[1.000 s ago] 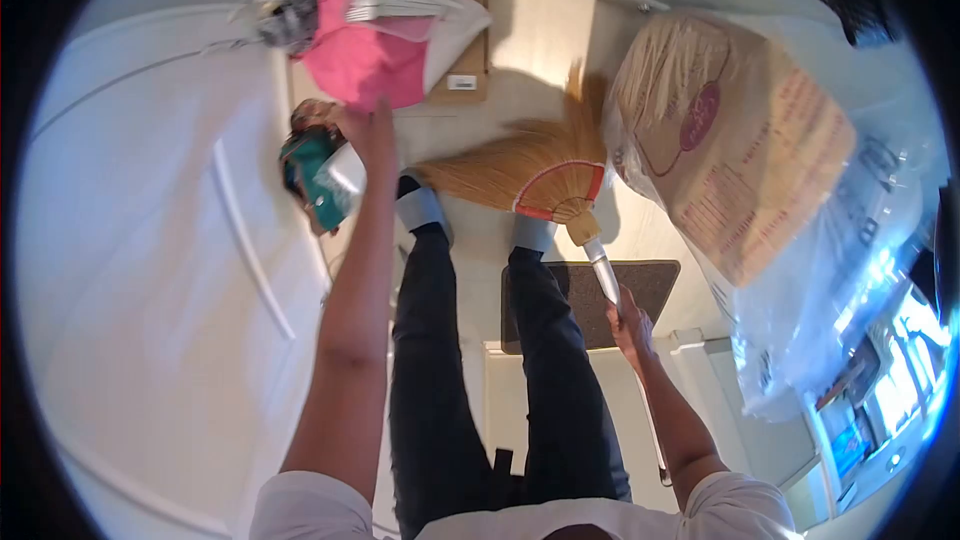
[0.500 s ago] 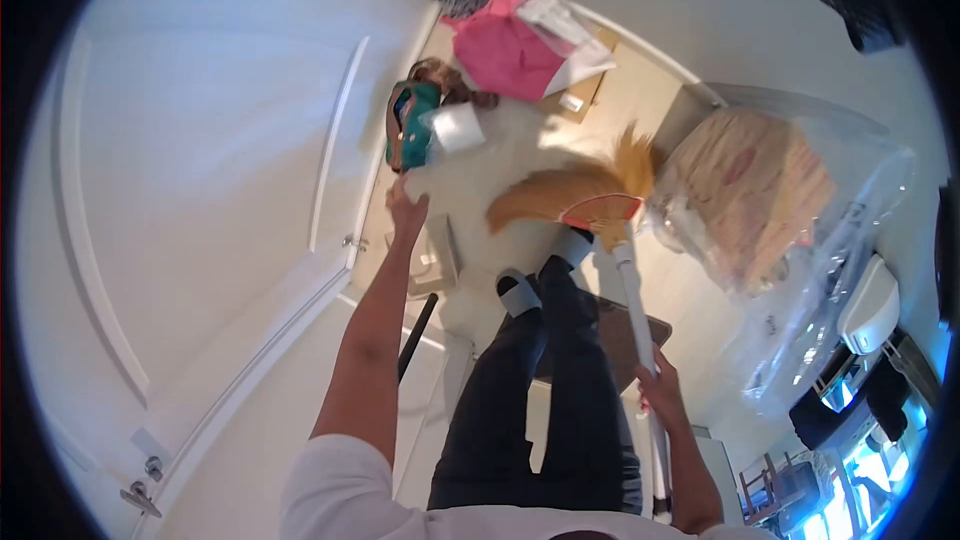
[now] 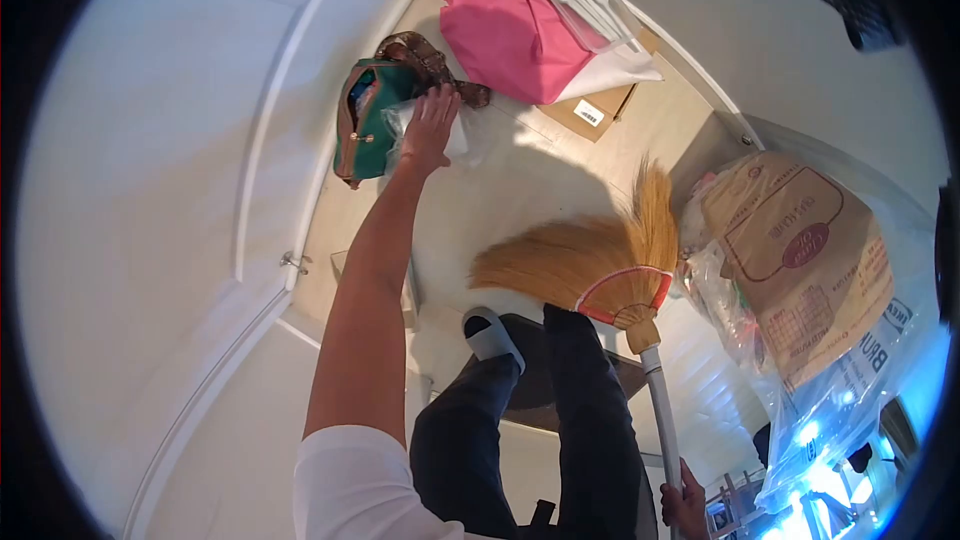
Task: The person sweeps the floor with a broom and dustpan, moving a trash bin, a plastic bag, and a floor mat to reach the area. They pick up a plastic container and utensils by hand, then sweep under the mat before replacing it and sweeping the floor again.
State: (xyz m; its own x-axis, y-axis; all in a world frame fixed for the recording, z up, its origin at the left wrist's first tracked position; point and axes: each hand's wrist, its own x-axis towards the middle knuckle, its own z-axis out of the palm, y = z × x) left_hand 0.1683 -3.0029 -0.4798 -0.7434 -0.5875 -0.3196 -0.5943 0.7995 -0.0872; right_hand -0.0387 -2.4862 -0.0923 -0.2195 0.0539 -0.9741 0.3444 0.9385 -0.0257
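My left hand [image 3: 430, 127] reaches far forward and rests on a clear plastic-wrapped white package [image 3: 462, 140] that lies on the floor beside a green handbag [image 3: 366, 120]. Whether its fingers grip the package I cannot tell. My right hand [image 3: 685, 505] at the bottom edge is closed around the grey handle of a straw broom [image 3: 590, 260]. The broom's bristles fan out over the pale floor in front of my feet.
A pink bag [image 3: 510, 30] with a pack of white plastic forks [image 3: 590, 0] and a cardboard box [image 3: 595, 105] lie ahead. A large clear bag holding a brown sack [image 3: 800, 250] stands right. A white door [image 3: 150, 170] is left. A dark mat [image 3: 560, 380] lies underfoot.
My left hand has moved forward from open air onto the wrapped package by the green handbag. The view has swung, and the broom head now sits closer to my feet.
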